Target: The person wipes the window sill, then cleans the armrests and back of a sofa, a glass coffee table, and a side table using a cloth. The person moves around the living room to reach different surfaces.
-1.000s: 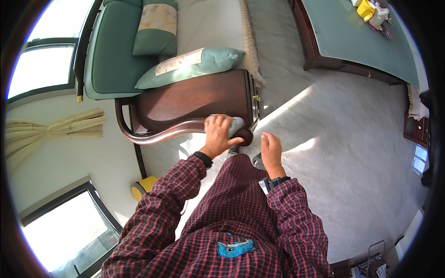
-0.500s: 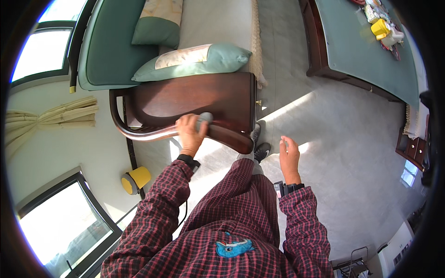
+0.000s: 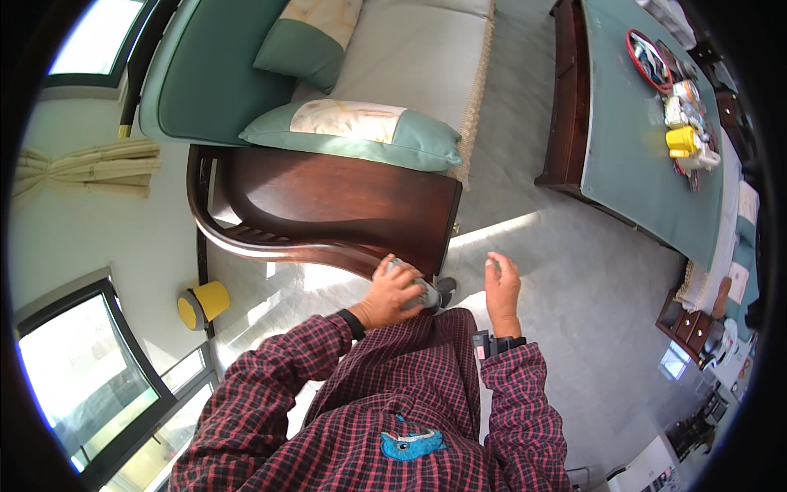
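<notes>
"What's the biggest thing you have out there?"

"From my seat, the grey floor (image 3: 574, 328), with bright sun patches across it. On it I have a sofa (image 3: 197, 78) with a green back and a pale seat, up and to the left."

"And across from it?"

"A long dark wood table (image 3: 643, 184) with a grey-green top. A clutter of small things sits toward its far side, a yellow container (image 3: 682, 142) among them."

"Come nearer."

"I see the sofa's broad wooden arm (image 3: 352, 193), edged on the near side by a curved rail (image 3: 307, 250). A green and cream cushion (image 3: 418, 141) leans along the arm's far edge. A yellow bin (image 3: 215, 300) is by the wall at left."

"Your hands?"

"My left hand (image 3: 384, 297) is at the front end of the rail, fingers spread and curved over a grey cloth, gripping it. My right hand (image 3: 502, 287) is released, hanging in the air beside it, fingers loosely bent; I see nothing in it."

"And the cloth?"

"The grey cloth (image 3: 426, 300) is under my left palm, on the rail's front end, partly hidden by my fingers."
</notes>
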`<state>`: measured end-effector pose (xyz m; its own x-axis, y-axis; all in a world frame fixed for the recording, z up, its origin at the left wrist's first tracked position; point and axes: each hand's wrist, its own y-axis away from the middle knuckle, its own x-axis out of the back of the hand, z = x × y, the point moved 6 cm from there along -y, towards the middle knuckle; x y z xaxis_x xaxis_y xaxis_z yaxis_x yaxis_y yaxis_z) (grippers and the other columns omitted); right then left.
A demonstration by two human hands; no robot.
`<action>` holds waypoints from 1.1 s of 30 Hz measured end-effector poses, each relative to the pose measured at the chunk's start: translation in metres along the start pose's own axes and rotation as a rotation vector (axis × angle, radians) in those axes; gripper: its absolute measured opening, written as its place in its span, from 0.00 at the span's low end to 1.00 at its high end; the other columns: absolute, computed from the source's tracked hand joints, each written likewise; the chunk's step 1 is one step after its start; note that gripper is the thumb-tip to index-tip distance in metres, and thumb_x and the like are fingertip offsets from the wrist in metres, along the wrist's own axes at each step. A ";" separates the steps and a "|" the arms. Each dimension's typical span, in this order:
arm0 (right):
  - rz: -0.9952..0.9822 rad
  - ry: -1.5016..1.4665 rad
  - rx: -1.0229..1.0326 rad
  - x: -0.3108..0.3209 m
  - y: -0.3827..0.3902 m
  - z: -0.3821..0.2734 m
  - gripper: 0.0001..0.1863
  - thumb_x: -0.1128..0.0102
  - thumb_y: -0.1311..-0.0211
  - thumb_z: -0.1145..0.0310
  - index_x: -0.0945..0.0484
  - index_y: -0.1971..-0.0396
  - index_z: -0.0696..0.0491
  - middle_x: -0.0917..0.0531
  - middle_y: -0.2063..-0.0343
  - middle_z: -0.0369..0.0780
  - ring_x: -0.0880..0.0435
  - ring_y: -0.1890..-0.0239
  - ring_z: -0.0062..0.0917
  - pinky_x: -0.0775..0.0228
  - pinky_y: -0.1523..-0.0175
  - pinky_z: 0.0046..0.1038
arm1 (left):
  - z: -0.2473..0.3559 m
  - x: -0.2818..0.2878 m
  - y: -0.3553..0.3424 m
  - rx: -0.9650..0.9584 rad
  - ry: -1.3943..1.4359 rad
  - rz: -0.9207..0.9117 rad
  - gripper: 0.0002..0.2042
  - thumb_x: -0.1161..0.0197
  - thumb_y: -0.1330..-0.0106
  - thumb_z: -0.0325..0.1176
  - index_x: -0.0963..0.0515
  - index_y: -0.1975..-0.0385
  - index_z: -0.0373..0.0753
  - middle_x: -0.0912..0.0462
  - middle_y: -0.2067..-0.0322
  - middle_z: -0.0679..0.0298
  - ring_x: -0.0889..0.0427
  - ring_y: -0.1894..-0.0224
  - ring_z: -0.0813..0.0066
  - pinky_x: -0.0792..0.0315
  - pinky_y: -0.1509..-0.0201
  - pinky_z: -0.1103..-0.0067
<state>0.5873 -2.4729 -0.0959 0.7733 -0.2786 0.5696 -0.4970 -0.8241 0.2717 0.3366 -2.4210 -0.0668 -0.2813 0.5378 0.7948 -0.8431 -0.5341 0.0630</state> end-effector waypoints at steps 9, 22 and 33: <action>-0.039 0.081 0.037 0.006 -0.061 0.027 0.12 0.40 0.29 0.70 0.16 0.50 0.55 0.14 0.53 0.43 0.16 0.54 0.31 0.24 0.49 0.30 | -0.112 0.080 0.062 0.658 -0.300 0.529 0.17 0.29 0.44 0.36 0.20 0.56 0.41 0.23 0.48 0.55 0.28 0.43 0.49 0.38 0.36 0.53; -0.250 0.047 0.181 0.058 -0.182 0.071 0.11 0.39 0.34 0.71 0.17 0.54 0.56 0.14 0.52 0.46 0.19 0.47 0.44 0.28 0.39 0.41 | -0.025 0.002 -0.104 0.485 0.133 0.212 0.24 0.37 0.54 0.18 0.23 0.52 0.40 0.24 0.48 0.51 0.27 0.45 0.44 0.28 0.39 0.59; -0.259 0.211 0.125 0.128 -0.231 0.136 0.10 0.40 0.32 0.71 0.17 0.54 0.55 0.14 0.54 0.44 0.18 0.50 0.40 0.26 0.44 0.37 | -0.067 -0.098 -0.134 1.353 -0.154 0.632 0.31 0.38 0.31 0.36 0.36 0.28 0.41 0.44 0.27 0.38 0.47 0.24 0.37 0.48 0.24 0.47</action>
<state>0.8543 -2.3848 -0.1914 0.7627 0.0449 0.6452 -0.2326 -0.9118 0.3384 0.4463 -2.3591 -0.1935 -0.3047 -0.0318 0.9519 0.4696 -0.8746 0.1211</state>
